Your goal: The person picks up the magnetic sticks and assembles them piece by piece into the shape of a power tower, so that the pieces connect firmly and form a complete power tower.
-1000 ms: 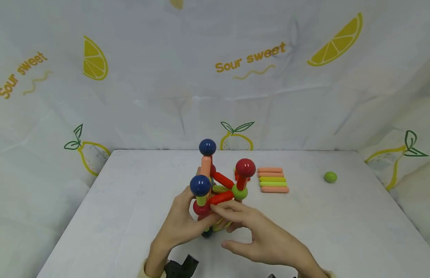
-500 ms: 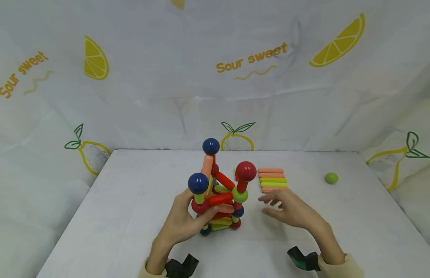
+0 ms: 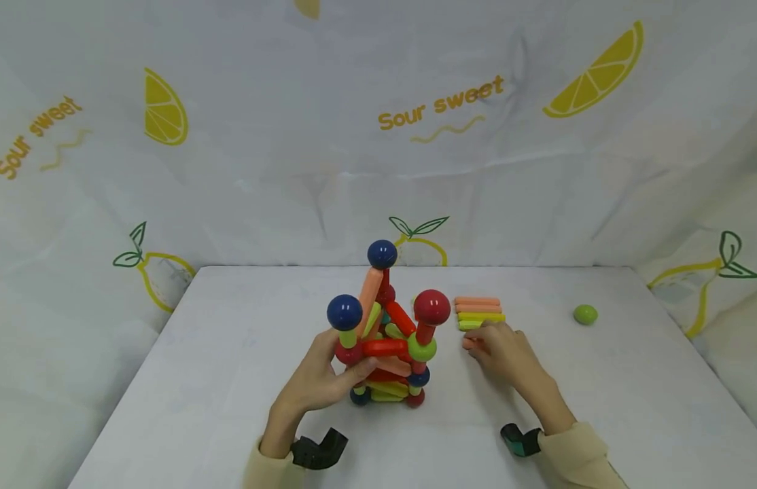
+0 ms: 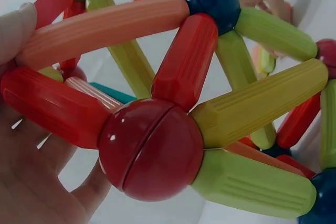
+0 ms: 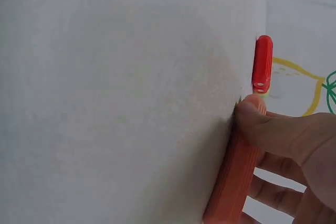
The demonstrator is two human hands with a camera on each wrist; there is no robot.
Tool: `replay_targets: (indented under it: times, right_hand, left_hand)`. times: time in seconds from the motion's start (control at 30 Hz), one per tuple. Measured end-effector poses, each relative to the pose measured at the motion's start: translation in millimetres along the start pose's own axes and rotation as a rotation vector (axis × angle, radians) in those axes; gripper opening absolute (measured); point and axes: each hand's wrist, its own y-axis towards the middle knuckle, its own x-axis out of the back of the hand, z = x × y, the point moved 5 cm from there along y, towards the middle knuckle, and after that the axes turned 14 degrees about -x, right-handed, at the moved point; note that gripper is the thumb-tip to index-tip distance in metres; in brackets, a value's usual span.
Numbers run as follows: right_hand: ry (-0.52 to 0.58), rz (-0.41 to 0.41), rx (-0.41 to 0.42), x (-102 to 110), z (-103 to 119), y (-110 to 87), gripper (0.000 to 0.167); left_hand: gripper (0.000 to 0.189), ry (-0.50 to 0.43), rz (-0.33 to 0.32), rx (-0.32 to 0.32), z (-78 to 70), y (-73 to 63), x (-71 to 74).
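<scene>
A frame built of coloured magnetic rods and balls [image 3: 384,348] stands on the table, with blue, red and green balls at its corners. My left hand [image 3: 320,377] grips its left side, thumb across the front near a red ball [image 4: 152,150]. To the right, my right hand [image 3: 507,350] is down at the near end of a row of rods. It pinches an orange magnetic rod [image 5: 233,171] between thumb and fingers, as the right wrist view shows. Part of that rod is hidden by the hand in the head view.
Beyond the right hand lie the other loose rods [image 3: 479,308], orange, yellow and green, side by side. A green ball [image 3: 585,314] sits farther right. A red rod [image 5: 263,61] shows past the thumb in the right wrist view. A lemon-printed cloth [image 3: 262,136] hangs behind the table.
My right hand has left the frame, moved right to the row and taken hold of the nearest orange rod. The frame has turned slightly under my left hand, its back blue ball shifting right.
</scene>
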Motion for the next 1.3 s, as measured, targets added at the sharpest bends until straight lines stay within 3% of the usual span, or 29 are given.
replay_targets:
  times: [0.1, 0.17, 0.23, 0.33, 0.43, 0.53, 0.6, 0.7, 0.8, 0.93, 1.1, 1.3]
  right_hand:
    - [0.073, 0.018, 0.015, 8, 5, -4.0, 0.025]
    - [0.159, -0.019, 0.072, 24, 14, -8.2, 0.028]
    - [0.257, -0.097, 0.14, 49, 27, -15.2, 0.031]
    - [0.426, -0.28, 0.256, 101, 53, -31.0, 0.037]
    - [0.689, -0.405, 0.388, 155, 86, -53.2, 0.042]
    - [0.939, -0.412, 0.579, 194, 121, -73.5, 0.041]
    - [0.997, -0.364, 0.694, 205, 141, -79.4, 0.039]
    - [0.9, -0.283, 0.817, 196, 157, -69.8, 0.044]
    - [0.781, -0.198, 0.846, 182, 169, -61.7, 0.043]
    - [0.696, -0.113, 0.776, 175, 186, -69.4, 0.027]
    - [0.57, -0.028, 0.669, 162, 188, -68.2, 0.022]
    - [0.452, 0.014, 0.642, 152, 187, -66.0, 0.018]
  left_hand:
    - [0.055, -0.021, 0.015, -0.011, 2.0, 1.6, 1.6]
    - [0.061, -0.003, -0.014, -0.033, 0.8, 1.3, 5.1]
    - [0.067, 0.035, -0.077, -0.061, -3.6, 1.0, 10.1]
    - [0.075, 0.119, -0.227, -0.102, -16.4, -0.2, 19.4]
    - [0.072, 0.2, -0.373, -0.165, -33.6, -1.2, 26.9]
    - [0.065, 0.278, -0.453, -0.239, -48.5, -1.9, 30.7]
    - [0.06, 0.325, -0.464, -0.279, -54.1, -1.2, 31.9]
    - [0.053, 0.36, -0.455, -0.315, -58.0, 0.0, 32.0]
    - [0.047, 0.374, -0.448, -0.339, -60.7, 1.6, 30.7]
    - [0.044, 0.389, -0.448, -0.364, -63.6, 3.9, 28.6]
    - [0.045, 0.391, -0.439, -0.372, -64.8, 4.2, 27.7]
    - [0.043, 0.391, -0.448, -0.364, -64.6, 2.3, 27.4]
